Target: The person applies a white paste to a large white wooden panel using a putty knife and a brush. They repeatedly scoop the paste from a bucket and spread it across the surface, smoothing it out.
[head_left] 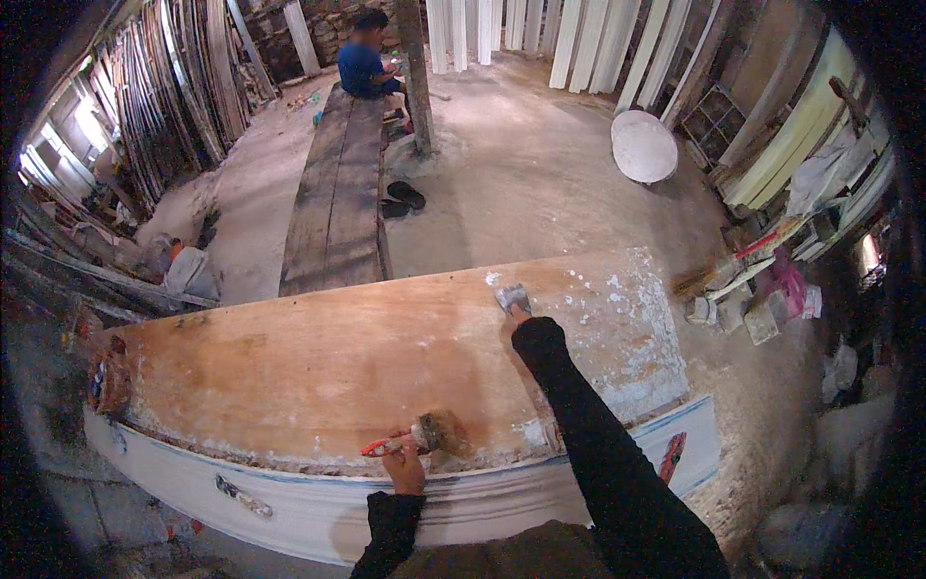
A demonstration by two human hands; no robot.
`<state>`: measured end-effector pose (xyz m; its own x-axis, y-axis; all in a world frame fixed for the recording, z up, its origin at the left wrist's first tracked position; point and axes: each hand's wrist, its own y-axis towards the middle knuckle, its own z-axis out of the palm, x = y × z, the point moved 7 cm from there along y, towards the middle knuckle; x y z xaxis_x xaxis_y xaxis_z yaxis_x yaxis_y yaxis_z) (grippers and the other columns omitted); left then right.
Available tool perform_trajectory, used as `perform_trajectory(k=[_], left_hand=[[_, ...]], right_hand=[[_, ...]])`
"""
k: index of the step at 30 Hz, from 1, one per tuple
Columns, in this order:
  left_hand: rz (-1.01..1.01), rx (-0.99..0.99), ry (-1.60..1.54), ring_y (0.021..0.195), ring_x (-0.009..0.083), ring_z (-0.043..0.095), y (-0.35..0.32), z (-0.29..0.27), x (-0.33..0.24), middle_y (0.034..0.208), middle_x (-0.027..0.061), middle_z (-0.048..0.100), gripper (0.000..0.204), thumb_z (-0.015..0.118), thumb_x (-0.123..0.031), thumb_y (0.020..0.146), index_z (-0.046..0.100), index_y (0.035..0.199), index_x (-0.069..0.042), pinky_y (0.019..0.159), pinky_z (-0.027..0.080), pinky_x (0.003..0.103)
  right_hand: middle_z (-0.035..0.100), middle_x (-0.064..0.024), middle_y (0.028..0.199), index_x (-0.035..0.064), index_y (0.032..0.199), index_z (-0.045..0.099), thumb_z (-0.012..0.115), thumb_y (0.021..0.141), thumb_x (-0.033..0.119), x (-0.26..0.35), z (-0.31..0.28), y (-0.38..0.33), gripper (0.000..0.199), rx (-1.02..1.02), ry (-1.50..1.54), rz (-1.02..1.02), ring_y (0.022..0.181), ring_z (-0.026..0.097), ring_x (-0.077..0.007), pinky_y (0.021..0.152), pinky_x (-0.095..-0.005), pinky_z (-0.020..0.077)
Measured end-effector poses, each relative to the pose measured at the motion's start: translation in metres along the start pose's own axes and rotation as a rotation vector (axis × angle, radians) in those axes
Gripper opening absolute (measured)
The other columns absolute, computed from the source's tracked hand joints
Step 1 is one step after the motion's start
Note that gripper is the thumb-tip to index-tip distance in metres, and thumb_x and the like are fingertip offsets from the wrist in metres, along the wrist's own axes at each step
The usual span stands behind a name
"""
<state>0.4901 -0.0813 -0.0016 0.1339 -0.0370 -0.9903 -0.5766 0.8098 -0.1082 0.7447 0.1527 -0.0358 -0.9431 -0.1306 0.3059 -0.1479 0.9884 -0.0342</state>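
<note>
In front of me is a wooden worktop (pixel 289 372), its right end spotted with white plaster-like patches. Near its front edge my left hand (pixel 406 469) is closed round the red handle of a wide paint brush (pixel 426 434), whose bristles rest on a damp-looking patch of wood. My right hand (pixel 520 316) reaches across to the far side, closed on a scraper (pixel 510 295) whose flat blade lies against the board beside a small white spot. The scraper's handle is mostly hidden in my fist.
A long white moulded piece (pixel 318 516) runs along the near edge, bearing a whitish-crusted tool (pixel 243 496) and a red-handled tool (pixel 672 457). Beyond stand a plank bench (pixel 333 193) with a seated person (pixel 362 63), a post (pixel 417 87), black sandals (pixel 405 196) and a white oval disc (pixel 644 147).
</note>
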Motion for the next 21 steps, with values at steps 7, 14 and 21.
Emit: perform_trajectory(k=[7, 14, 21], left_hand=[[-0.044, 0.048, -0.036, 0.08, 0.0116, 0.047, -0.003, 0.001, 0.002, 0.085, 0.0059, 0.05, 0.013, 0.047, -0.008, 0.079, 0.046, 0.088, 0.0, 0.071, 0.04, 0.024], [-0.036, 0.115, -0.056, 0.078, 0.0118, 0.049, 0.001, 0.001, 0.013, 0.088, 0.0067, 0.05, 0.017, 0.047, -0.008, 0.08, 0.044, 0.095, 0.0, 0.07, 0.041, 0.025], [0.03, 0.092, 0.014, 0.073, 0.0118, 0.051, -0.002, 0.005, -0.011, 0.084, 0.0069, 0.052, 0.02, 0.048, -0.01, 0.08, 0.044, 0.095, 0.001, 0.063, 0.044, 0.025]], right_hand=[[0.049, -0.0055, 0.082, 0.0143, 0.113, 0.044, 0.037, 0.083, 0.019, 0.01, -0.01, 0.024, 0.03, 0.008, 0.037, -0.028, 0.066, 0.045, -0.0153, 0.056, -0.0268, 0.0364], [0.048, -0.0047, 0.083, 0.0141, 0.114, 0.043, 0.037, 0.083, 0.018, 0.023, -0.006, 0.027, 0.031, -0.018, 0.027, -0.015, 0.067, 0.044, -0.0142, 0.058, -0.0257, 0.0356], [0.047, -0.004, 0.084, 0.014, 0.115, 0.042, 0.038, 0.083, 0.017, 0.021, 0.005, 0.015, 0.032, 0.0, 0.011, -0.021, 0.069, 0.043, -0.0131, 0.059, -0.0245, 0.0348]])
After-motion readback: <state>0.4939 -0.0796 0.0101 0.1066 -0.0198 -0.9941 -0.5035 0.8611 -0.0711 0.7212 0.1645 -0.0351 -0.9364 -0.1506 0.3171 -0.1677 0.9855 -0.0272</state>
